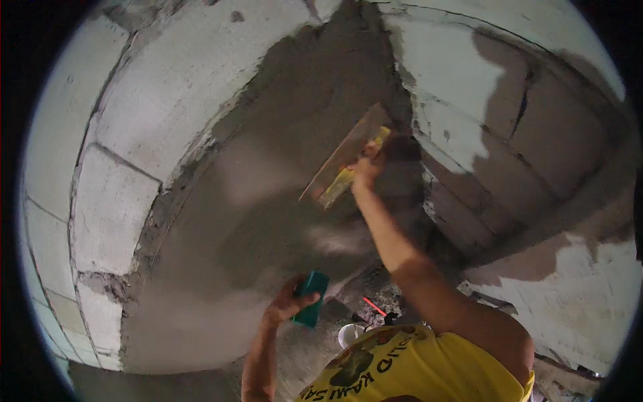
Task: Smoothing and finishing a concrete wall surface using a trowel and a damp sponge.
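My right hand [365,167] is wrapped round the yellow handle of a plastering trowel [341,151]. The trowel's long blade lies slanted at the wet grey plaster [268,174] on the wall, close to the inner corner. Lower down, my left hand [288,301] grips a teal, rectangular object [311,301] whose exact kind I cannot make out. It is held upright, apart from the trowel. Smooth, shiny patches show on the plaster around and below the blade.
Pale block masonry [174,74] borders the plaster on the left, and another block wall [469,127] meets it at the right, partly in shadow. Below, near my body, are a white bucket [349,335], a red stick-like thing [374,306] and rubble.
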### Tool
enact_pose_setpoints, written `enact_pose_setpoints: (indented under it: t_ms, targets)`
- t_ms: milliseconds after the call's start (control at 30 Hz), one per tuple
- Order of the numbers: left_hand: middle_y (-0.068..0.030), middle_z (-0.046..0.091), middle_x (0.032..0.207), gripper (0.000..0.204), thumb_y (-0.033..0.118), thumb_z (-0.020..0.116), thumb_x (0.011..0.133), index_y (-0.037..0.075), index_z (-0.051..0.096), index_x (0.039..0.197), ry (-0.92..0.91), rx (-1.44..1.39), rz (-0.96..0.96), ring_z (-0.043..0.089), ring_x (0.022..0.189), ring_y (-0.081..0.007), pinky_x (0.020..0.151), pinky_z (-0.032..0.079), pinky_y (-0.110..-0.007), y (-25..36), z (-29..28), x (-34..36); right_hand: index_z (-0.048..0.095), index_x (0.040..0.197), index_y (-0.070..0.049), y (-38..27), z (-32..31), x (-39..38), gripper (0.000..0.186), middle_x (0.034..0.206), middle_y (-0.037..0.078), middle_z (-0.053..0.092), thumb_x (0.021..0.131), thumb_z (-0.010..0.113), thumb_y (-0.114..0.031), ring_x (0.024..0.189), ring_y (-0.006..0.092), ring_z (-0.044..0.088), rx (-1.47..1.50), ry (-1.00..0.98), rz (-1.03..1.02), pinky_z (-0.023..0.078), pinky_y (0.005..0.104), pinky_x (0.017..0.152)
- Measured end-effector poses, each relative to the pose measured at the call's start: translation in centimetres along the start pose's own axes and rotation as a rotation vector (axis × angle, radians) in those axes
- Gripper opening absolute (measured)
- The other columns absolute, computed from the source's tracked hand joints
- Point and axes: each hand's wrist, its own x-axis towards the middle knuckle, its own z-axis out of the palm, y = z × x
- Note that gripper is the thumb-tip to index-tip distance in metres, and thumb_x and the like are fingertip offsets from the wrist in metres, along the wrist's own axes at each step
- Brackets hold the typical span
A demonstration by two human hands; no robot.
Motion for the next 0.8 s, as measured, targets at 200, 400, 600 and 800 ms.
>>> enact_pose_setpoints:
  t_ms: [200, 400, 600, 800]
  targets:
    - [-0.0166, 0.063, 0.114, 0.082, 0.044, 0.083, 0.074, 0.000, 0.047, 0.133, 0.140, -0.279, -0.374, 0.063, 0.098, -0.0247, 0.082, 0.053, -0.038, -8.9, 0.0, -6.6, 0.052, 0.123, -0.002, -8.7, 3.6, 2.6, 0.044, 0.087, 0.007, 0.060, 0.098, 0.053, -0.039, 0.068, 0.0153, 0.059, -0.178, -0.181, -0.125, 0.050, 0.0303, 0.054]
    - [-0.0144, 0.064, 0.108, 0.082, 0.044, 0.086, 0.070, -0.003, 0.050, 0.128, 0.080, -0.343, -0.564, 0.064, 0.094, -0.0242, 0.078, 0.054, -0.040, -25.7, 2.0, -11.4, 0.052, 0.109, 0.001, -4.6, -2.6, 1.7, 0.043, 0.090, 0.017, 0.062, 0.099, 0.050, -0.040, 0.083, 0.0317, 0.061, -0.572, -0.290, -0.044, 0.048, 0.0405, 0.077]
    - [-0.0121, 0.064, 0.106, 0.081, 0.044, 0.085, 0.071, 0.001, 0.050, 0.129, -0.062, -0.533, -0.705, 0.065, 0.085, -0.0229, 0.073, 0.054, -0.040, -21.4, 4.5, -12.0, 0.054, 0.104, 0.001, -2.4, -1.7, 0.4, 0.036, 0.088, 0.024, 0.062, 0.096, 0.057, -0.034, 0.084, 0.0426, 0.061, -0.639, -0.472, -0.568, 0.047, 0.0441, 0.073]
    - [-0.0082, 0.065, 0.099, 0.069, 0.040, 0.084, 0.074, 0.001, 0.054, 0.122, 0.052, -0.636, -0.597, 0.065, 0.082, -0.0193, 0.068, 0.054, -0.037, -20.9, 6.0, -11.8, 0.056, 0.103, -0.001, -5.3, -4.1, 5.9, 0.031, 0.086, 0.021, 0.065, 0.094, 0.060, -0.031, 0.077, 0.0432, 0.063, -0.815, -0.498, -0.683, 0.049, 0.0465, 0.064]
